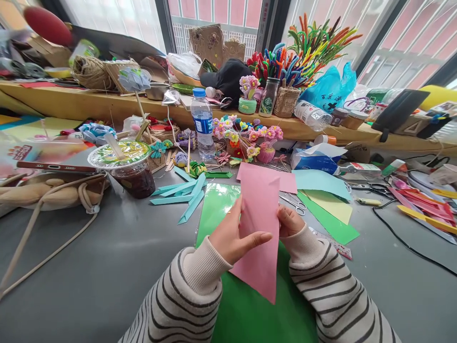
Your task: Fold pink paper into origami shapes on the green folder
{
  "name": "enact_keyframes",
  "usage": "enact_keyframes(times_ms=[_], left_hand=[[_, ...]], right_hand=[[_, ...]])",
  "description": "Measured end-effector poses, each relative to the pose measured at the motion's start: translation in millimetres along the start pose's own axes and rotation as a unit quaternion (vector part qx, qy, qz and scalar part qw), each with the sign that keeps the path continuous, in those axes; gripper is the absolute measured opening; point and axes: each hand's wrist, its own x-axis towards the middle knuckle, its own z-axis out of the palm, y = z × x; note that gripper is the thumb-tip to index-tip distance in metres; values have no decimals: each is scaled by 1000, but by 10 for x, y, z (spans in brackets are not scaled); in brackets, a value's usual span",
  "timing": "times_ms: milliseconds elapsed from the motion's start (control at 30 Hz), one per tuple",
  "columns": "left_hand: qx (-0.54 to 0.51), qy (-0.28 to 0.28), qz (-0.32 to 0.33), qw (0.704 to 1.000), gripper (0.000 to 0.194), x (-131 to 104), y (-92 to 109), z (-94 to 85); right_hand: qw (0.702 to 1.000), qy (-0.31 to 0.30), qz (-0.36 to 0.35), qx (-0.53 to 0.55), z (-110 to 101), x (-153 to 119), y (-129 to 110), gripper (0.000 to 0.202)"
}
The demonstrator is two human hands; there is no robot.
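Note:
A sheet of pink paper [260, 228] stands tilted upright in front of me, over a green sheet [257, 309] on the desk. My left hand [232, 236] holds it from the left, thumb stretched across the front and most of the fingers hidden behind. At the paper's right edge, my right hand [290, 221] pinches it with curled fingers. Just beyond the right hand lies a pair of scissors [298, 206]. Another pink sheet [287, 182] lies flat behind the held one. Folded light-blue paper strips [193, 195] are heaped to the left.
A lidded cup of dark drink [134, 178] and a phone [57, 164] stand at left. A water bottle [202, 126] and small flower crafts [246, 136] line the back below a crowded wooden ledge [232, 116]. Coloured paper scraps [424, 202] and a black cable [396, 233] lie at right.

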Motion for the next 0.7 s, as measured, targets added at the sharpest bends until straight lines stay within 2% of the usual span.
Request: enact_keyframes(times_ms=[100,267,367,533,700], left_hand=[[-16,9,-8,1000,98,38,65,-4],[-13,6,12,1000,108,82,39,80],[-23,13,17,1000,114,83,-2,146],[-30,18,49,998,113,79,-9,188],[-27,3,25,999,114,63,22,186]], right_hand=[[998,-21,14,60,1,18,29,42],[995,-56,7,78,29,7,27,40],[994,-81,13,72,39,10,32,47],[992,-106,-2,74,41,33,55,50],[988,-135,3,73,69,27,31,55]])
